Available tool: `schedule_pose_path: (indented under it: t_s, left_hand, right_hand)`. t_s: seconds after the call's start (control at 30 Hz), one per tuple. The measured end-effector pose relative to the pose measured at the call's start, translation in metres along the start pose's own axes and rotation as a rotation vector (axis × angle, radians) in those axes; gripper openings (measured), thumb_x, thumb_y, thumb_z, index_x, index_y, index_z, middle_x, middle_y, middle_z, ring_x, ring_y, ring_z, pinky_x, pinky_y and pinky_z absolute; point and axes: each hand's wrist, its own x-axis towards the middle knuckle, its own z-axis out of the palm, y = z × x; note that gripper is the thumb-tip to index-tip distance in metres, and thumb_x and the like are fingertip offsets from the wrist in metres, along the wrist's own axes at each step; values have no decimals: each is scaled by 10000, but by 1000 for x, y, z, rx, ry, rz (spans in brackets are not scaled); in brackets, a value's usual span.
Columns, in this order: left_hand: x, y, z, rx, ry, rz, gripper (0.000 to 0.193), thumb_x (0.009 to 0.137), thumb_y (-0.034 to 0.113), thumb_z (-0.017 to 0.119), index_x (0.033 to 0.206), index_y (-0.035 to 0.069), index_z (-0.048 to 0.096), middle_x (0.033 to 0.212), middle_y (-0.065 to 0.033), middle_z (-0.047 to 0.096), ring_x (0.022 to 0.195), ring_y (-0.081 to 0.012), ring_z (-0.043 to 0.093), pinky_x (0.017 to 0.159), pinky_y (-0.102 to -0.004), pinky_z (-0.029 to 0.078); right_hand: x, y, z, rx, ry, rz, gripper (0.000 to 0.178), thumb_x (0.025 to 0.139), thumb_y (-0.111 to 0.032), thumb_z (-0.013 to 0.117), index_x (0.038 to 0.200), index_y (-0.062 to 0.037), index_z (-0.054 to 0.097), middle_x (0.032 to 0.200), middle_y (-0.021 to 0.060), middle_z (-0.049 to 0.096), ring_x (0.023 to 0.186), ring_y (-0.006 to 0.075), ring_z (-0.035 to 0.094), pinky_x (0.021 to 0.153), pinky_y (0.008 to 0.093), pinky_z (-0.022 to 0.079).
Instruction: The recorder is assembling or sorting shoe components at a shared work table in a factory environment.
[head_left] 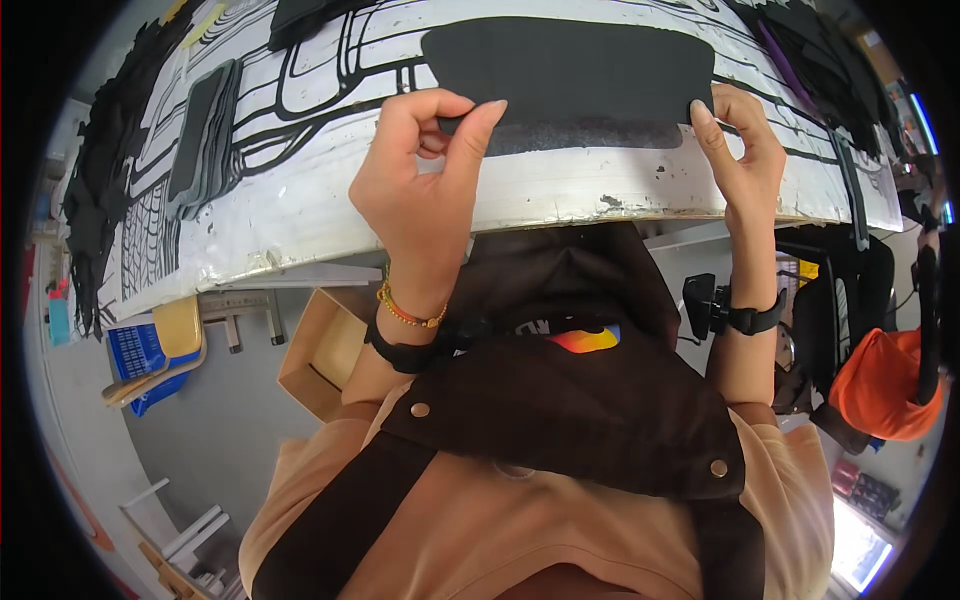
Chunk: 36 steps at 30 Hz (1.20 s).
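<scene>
A flat black sheet (575, 75) with rounded corners spans between my hands over the white table (560, 195). My left hand (425, 165) pinches its near left corner between thumb and fingers. At the near right corner, my right hand (745, 155) grips the edge, thumb on top and fingers curled behind. Along the sheet's near edge, a dark, slightly glossy strip (585, 138) shows on the tabletop; whether it is a second piece or a stain, I cannot tell.
To the left lies a stack of dark cut pieces (203, 140), with a heap of black strips (95, 190) beyond it at the table's edge. More black material (820, 60) is at the far right. Below stand a cardboard box (325, 350) and a blue crate (145, 350).
</scene>
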Motion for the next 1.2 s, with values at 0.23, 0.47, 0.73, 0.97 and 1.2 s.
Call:
schedule_pose_path:
  t_s: [0.23, 0.47, 0.73, 0.97, 1.2]
  left_hand:
    - [-11, 0, 0, 275, -145, 61, 231, 821, 67, 762, 1043, 55, 703, 837, -30, 666, 752, -112, 618, 757, -261, 479]
    - [-22, -7, 5, 448, -87, 126, 238, 773, 72, 781, 1000, 114, 721, 775, 13, 630, 811, -203, 582, 777, -321, 415]
    - [-13, -7, 11, 501, -182, 88, 255, 742, 9, 774, 987, 62, 727, 790, -34, 655, 804, -231, 596, 755, -319, 434]
    - [-13, -7, 11, 490, -189, 115, 251, 739, 6, 776, 981, 51, 728, 813, -31, 675, 800, -222, 605, 776, -328, 428]
    - [-13, -8, 10, 539, -215, 150, 217, 762, 53, 772, 975, 63, 729, 811, -20, 670, 786, -208, 602, 808, -332, 406]
  right_hand:
    - [-7, 20, 14, -45, -1, 52, 223, 853, -219, 731, 748, -40, 650, 1060, 57, 677, 1108, 241, 549, 971, 357, 418]
    - [1, 24, 23, -179, -97, -48, 261, 834, -192, 697, 683, -22, 570, 1073, 81, 673, 1200, 337, 518, 959, 425, 428]
    - [5, 17, 24, -257, -131, -94, 249, 821, -127, 658, 647, -10, 524, 1033, 129, 665, 1156, 367, 540, 922, 432, 446]
    - [4, 17, 23, -267, -122, -94, 231, 808, -107, 663, 651, -14, 521, 1032, 129, 664, 1145, 370, 543, 915, 433, 447]
    - [4, 18, 24, -288, -125, -94, 217, 812, -119, 664, 672, -8, 540, 1024, 128, 667, 1133, 374, 545, 908, 435, 452]
